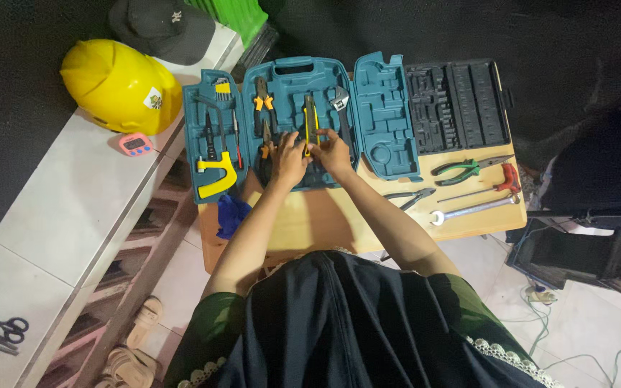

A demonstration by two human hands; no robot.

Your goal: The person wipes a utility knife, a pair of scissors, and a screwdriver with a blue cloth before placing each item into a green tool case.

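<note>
Wooden table bears teal tool case; both hands inside.

Around the teal case, bare tabletop lies open just in front. To its right, the black tray, pliers and spanner crowd the way. Left of it, the helmet blocks the shelf.

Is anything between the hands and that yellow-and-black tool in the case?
Nothing visible. Both the left hand and right hand are already on the tool, which lies in the case's middle section.
</note>
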